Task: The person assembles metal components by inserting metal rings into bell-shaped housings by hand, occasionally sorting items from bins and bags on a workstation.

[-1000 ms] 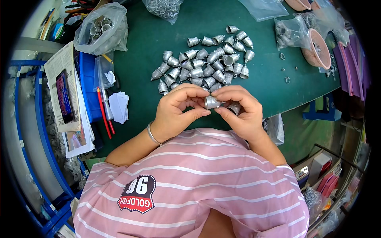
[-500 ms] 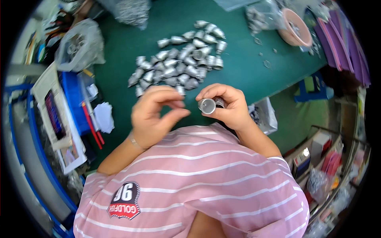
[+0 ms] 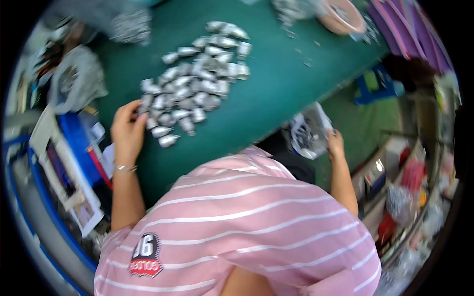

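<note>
Small silvery metal pieces (image 3: 195,81) lie heaped on the green table (image 3: 276,93), spreading from its far side toward its left edge. Left hand (image 3: 127,130) rests at the heap's near-left edge, fingers loosely curled over the nearest pieces; whether it grips one cannot be told. Right hand (image 3: 335,144), below the table's edge, touches a clear plastic bag (image 3: 308,133) of similar parts; its grip is blurred.

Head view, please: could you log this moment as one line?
left hand: at edge of metal parts pile | right hand: at clear bag off table edge | surface: green table | image: blurred
</note>
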Tool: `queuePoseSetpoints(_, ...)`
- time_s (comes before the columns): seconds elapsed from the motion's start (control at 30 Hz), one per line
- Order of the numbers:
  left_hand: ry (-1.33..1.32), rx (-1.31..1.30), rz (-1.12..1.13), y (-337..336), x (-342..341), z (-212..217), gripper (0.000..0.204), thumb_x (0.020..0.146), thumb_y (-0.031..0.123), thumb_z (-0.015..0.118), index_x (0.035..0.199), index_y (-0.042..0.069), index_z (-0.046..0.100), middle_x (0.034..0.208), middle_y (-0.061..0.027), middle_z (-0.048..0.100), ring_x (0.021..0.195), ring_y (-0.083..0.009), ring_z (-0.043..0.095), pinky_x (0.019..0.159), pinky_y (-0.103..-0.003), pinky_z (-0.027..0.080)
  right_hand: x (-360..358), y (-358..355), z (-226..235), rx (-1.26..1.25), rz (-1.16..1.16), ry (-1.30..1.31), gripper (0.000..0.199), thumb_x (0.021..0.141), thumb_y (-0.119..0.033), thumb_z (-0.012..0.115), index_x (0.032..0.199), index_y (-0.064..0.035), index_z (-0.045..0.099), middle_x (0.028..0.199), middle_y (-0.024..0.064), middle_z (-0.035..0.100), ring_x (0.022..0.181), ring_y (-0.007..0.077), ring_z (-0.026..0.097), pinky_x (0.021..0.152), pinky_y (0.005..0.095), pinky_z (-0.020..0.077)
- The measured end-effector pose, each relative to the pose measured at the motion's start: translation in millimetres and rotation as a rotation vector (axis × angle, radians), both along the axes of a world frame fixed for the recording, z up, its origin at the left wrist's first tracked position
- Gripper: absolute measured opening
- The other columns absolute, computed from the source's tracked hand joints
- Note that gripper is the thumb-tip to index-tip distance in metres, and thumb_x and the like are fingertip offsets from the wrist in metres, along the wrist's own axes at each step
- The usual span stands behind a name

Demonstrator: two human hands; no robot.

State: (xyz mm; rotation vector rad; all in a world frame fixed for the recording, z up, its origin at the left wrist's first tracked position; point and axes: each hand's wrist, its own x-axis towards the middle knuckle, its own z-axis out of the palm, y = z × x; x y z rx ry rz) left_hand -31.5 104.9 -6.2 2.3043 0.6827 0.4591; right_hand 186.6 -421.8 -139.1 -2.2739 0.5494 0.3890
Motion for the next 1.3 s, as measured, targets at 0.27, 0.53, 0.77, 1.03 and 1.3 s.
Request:
queuePoseSetpoints(0.27,-0.304,-0.538,0.075,-22,4,13,0.046,0.080,-0.006,0.057,0.125,0.000,0.047,0.101,-0.0027,0.056,0.085,-0.0090,0.052,0.074,-0.022,0.045,-13,199,151,0.456,0.612,-0.961,0.018,0.083,0.002,0.054,0.101,0.0003,0.058,0.109,0.0113,0.056,0.099,0.0192,0.053,0.084,0.0285,0.0430)
queuePoseSetpoints(0.53,-0.520,-1.300,0.001,-82,6,34,0.019,0.089,0.007,0.054,0.103,-0.004,0.055,0.099,-0.0149,0.062,0.089,-0.0197,0.062,0.081,-0.032,0.051,-87,326,171,0.876,1.248,-0.647,0.038,0.071,-0.004,0.072,0.106,-0.0020,0.057,0.100,0.0125,0.055,0.084,0.0228,0.058,0.065,0.0284,0.0499)
queuePoseSetpoints(0.77,-0.435,-1.236,-0.056,-86,6,37,0.022,0.088,0.008,0.058,0.106,-0.005,0.057,0.100,-0.0117,0.061,0.086,-0.0153,0.060,0.076,-0.028,0.051,-84,321,166,0.945,1.093,-0.397,0.022,0.077,-0.001,0.066,0.098,0.0010,0.061,0.089,0.0108,0.060,0.073,0.0166,0.060,0.062,0.0256,0.0496)
queuePoseSetpoints(1.03,-0.402,-1.188,-0.133,-85,11,37,0.026,0.085,0.005,0.060,0.109,-0.004,0.053,0.104,-0.0100,0.057,0.087,-0.0160,0.059,0.075,-0.027,0.050,-84,313,170,0.991,1.110,-0.394,0.024,0.078,-0.001,0.065,0.101,0.0015,0.060,0.093,0.0110,0.059,0.075,0.0161,0.060,0.063,0.0252,0.0494)
queuePoseSetpoints(1.3,-0.397,-1.142,-0.184,-88,9,42,0.031,0.081,-0.006,0.060,0.110,-0.006,0.052,0.107,-0.0123,0.056,0.096,-0.0194,0.058,0.084,-0.030,0.049,-75,309,165,1.018,1.198,-0.550,0.027,0.076,0.004,0.065,0.102,0.0021,0.059,0.097,0.0104,0.058,0.086,0.0171,0.059,0.069,0.0254,0.0502)
